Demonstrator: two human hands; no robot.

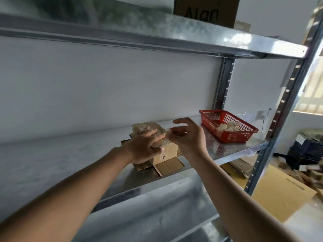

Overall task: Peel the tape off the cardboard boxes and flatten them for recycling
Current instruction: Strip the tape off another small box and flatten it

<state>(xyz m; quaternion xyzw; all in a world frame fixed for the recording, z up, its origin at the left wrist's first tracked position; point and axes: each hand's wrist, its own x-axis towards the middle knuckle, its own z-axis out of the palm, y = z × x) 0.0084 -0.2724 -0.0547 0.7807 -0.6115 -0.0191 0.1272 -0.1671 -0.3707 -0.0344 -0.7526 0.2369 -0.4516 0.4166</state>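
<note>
A small brown cardboard box [167, 152] sits on the middle metal shelf [227, 149], on top of flattened cardboard pieces [168, 166]. My left hand [145, 145] lies flat on the box's top and presses it down, with the thumb against its near side. Just right of the box, my right hand [188, 137] has curled fingers and pinches a thin strip of clear tape [168, 132] that runs from the box's top edge. The strip is blurred and hard to see.
A red plastic basket [232, 137] with crumpled tape wads [227, 127] stands on the shelf to the right. The upper shelf [157, 37] hangs close overhead and carries a brown box [206, 11]. A steel upright [286, 102] bounds the right side. Flat cardboard [279, 189] lies on the floor.
</note>
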